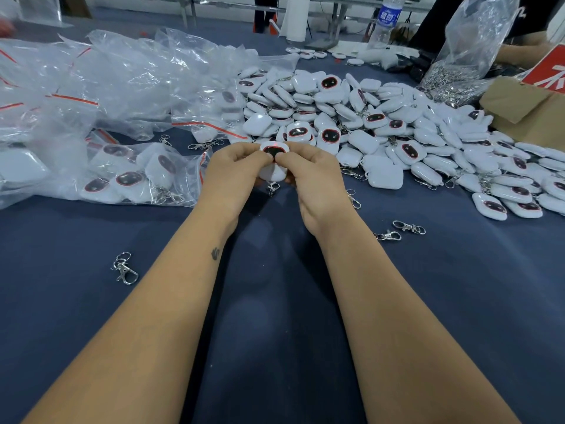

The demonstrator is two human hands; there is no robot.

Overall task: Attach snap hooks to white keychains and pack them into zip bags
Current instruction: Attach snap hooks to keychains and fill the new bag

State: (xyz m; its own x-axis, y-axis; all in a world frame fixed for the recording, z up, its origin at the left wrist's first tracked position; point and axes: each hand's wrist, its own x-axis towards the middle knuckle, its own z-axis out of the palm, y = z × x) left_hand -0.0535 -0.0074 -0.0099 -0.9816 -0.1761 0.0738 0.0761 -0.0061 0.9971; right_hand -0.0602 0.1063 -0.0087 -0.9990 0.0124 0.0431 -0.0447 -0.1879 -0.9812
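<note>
Both my hands hold one white keychain [273,151] with a dark red-rimmed face, above the blue table. My left hand [235,175] grips its left side, my right hand [312,179] pinches its right side. A silver snap hook [273,188] hangs under the keychain between my hands. A big pile of white keychains [382,130] lies just behind and to the right. Loose snap hooks lie on the cloth, one at the left [124,269] and a pair at the right [400,230]. Packed zip bags [128,175] sit to the left.
A heap of clear zip bags with red seals [107,81] fills the far left. A plastic bag of snap hooks [458,71] and a cardboard box [532,111] stand at the far right. A water bottle [385,21] stands at the back. The blue table cloth [275,332] spreads in front.
</note>
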